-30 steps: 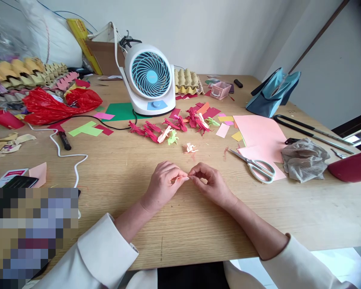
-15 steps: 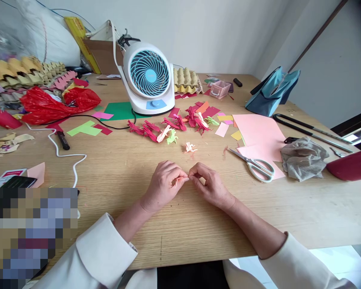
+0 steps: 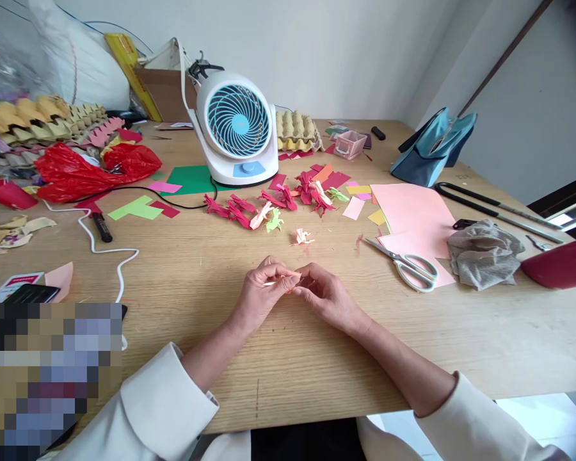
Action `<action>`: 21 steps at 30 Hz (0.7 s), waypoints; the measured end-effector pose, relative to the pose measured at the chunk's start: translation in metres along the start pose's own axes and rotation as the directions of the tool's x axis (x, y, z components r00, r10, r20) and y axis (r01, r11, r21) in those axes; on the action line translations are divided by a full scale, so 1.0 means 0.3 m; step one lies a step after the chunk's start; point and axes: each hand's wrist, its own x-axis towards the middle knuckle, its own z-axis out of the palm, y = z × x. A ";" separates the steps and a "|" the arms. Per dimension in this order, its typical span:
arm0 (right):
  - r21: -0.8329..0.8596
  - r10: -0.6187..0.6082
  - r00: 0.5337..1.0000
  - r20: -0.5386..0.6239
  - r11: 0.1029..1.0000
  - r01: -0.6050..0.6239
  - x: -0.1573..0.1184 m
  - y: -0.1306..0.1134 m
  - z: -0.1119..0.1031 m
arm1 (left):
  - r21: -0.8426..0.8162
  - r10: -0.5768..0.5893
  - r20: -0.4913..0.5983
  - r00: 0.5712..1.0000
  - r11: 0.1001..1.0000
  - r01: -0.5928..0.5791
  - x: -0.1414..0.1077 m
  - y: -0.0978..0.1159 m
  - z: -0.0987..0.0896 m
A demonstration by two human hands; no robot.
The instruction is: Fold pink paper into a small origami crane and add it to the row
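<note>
Above the wooden table, my left hand (image 3: pixel 263 293) pinches a small piece of folded peach paper (image 3: pixel 296 276) between thumb and fingertips. My right hand (image 3: pixel 333 299) meets it from the other side, its thumb and fingers closed on the paper's near end. Most of the paper is hidden by the fingers. Just beyond the hands sits a small pale pink folded paper figure (image 3: pixel 302 237). Behind that lies a row of similar figures: several red ones (image 3: pixel 240 214), a light green one (image 3: pixel 274 221) and a pale pink one (image 3: pixel 261 216).
Scissors (image 3: pixel 408 264) lie to the right on pink paper sheets (image 3: pixel 413 214), beside a crumpled grey cloth (image 3: pixel 484 256). A white fan (image 3: pixel 242 169) stands at the back. Left are a red plastic bag (image 3: pixel 62 173), egg trays (image 3: pixel 29 118), a white cable (image 3: pixel 108 249) and a black marker (image 3: pixel 102 227).
My left thumb has come up over the paper, and the fingers of both hands have shifted their pinch. The right hand has turned slightly and moved left. The paper figures have stayed put.
</note>
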 end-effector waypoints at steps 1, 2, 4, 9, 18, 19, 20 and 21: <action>0.021 0.014 1.000 0.010 1.000 -0.014 0.001 -0.001 0.002 | -0.016 -0.039 -0.005 0.999 0.999 0.039 -0.001 0.003 0.002; 0.038 0.023 1.000 0.019 0.999 -0.024 0.003 -0.001 0.004 | -0.033 -0.075 -0.007 0.997 0.997 0.075 -0.004 0.007 0.004; 0.046 0.023 0.999 0.031 0.999 -0.024 0.005 -0.002 0.006 | -0.071 -0.129 0.001 0.992 0.989 0.129 -0.009 0.014 0.011; 0.030 0.045 0.997 0.060 0.998 -0.047 0.007 -0.003 0.006 | -0.129 -0.213 0.053 0.976 0.967 0.218 -0.018 0.022 0.020; 0.418 0.060 0.973 0.222 0.896 -0.150 0.006 -0.029 -0.016 | -0.222 -0.052 0.074 0.996 0.973 0.068 0.005 0.030 -0.027; 0.449 0.074 0.963 0.259 0.874 -0.188 0.004 -0.027 -0.018 | -0.225 -0.049 0.082 0.995 0.972 0.067 0.005 0.034 -0.030; 0.482 0.095 0.949 0.299 0.844 -0.237 0.001 -0.023 -0.018 | -0.219 -0.041 0.100 0.994 0.974 0.062 0.005 0.039 -0.031; 0.514 0.120 0.932 0.342 0.807 -0.292 -0.001 -0.019 -0.017 | -0.210 -0.024 0.128 0.992 0.977 0.050 0.004 0.044 -0.032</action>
